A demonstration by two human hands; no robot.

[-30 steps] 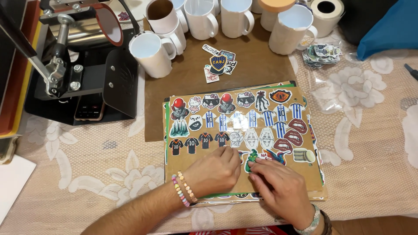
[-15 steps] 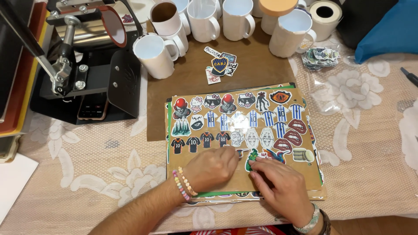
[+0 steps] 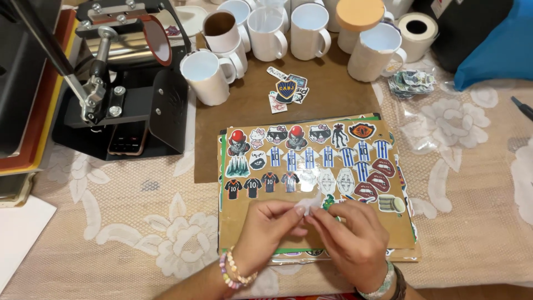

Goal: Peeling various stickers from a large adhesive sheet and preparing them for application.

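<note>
A brown sticker sheet lies on the table in front of me, covered with rows of jersey, lips and character stickers. Over its lower middle, my left hand and my right hand meet fingertip to fingertip. Together they pinch a small pale sticker lifted a little off the sheet. Beaded bracelets circle both wrists. A green sticker shows just behind the fingers.
A black mug heat press stands at the left. Several white mugs crowd the back on a brown mat, with a few loose stickers. A tape roll, a bag of stickers and a blue cloth lie right.
Both hands were flat on the sheet's lower edge; now they have risen and come together, pinching a small pale sticker lifted off the sheet.
</note>
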